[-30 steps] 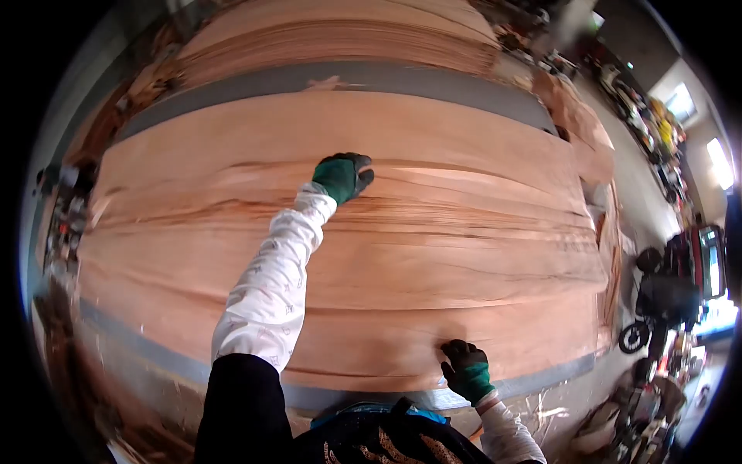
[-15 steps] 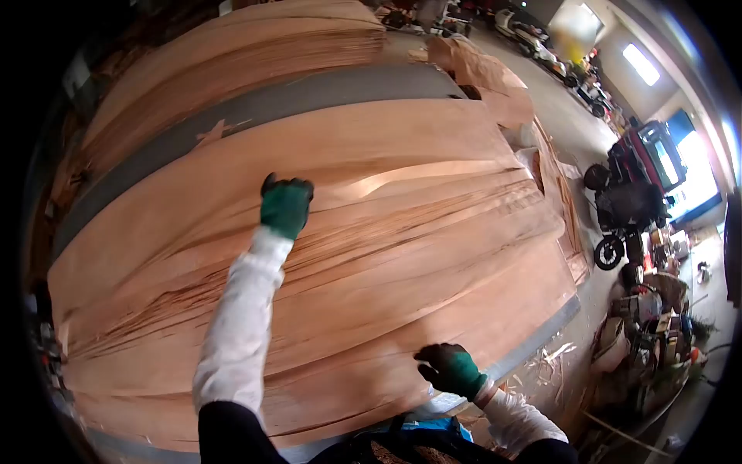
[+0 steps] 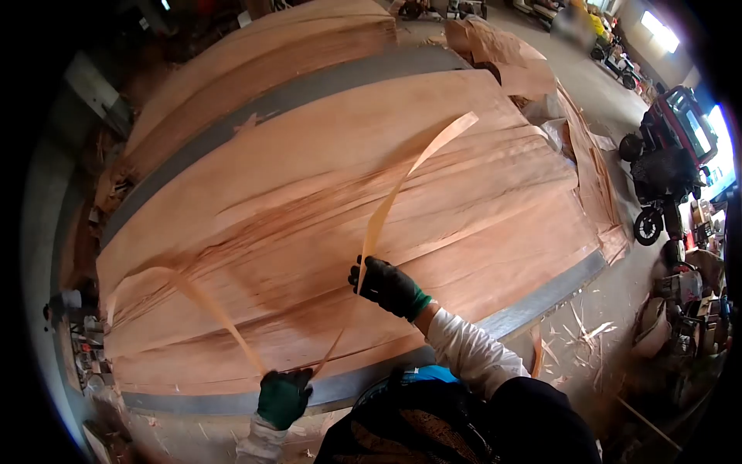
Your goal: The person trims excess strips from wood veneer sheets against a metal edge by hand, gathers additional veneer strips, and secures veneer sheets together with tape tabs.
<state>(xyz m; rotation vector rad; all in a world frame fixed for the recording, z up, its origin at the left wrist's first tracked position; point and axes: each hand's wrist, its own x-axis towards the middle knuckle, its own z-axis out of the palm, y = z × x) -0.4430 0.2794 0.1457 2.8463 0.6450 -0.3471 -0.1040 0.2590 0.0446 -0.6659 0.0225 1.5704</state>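
Tan veneer (image 3: 479, 240) lies wide across my remote view as the gloved R hand (image 3: 393, 290), above its near half, grips the R strip (image 3: 376, 224) tight near the lower end. L hand (image 3: 284, 399), low over the near grey edge (image 3: 193, 403), has its fingers curled round the L strip (image 3: 212, 309). A thin tail (image 3: 329, 352) pokes up from the L fist toward the R; can't tell if it's all 1 pc. R strip's long axis runs up and away from the wearer, free end pointing far R; L strip arcs out far L, then bends down nr the veneer's L end. Step in hand, I'd judge: lifting loose strips off the veneer, prob. mid-way. Next move, IMO, calls for firm grips w/ both hands and the long ends held clear so they don't snag. Scraps (image 3: 591, 334) litter the floor at R.
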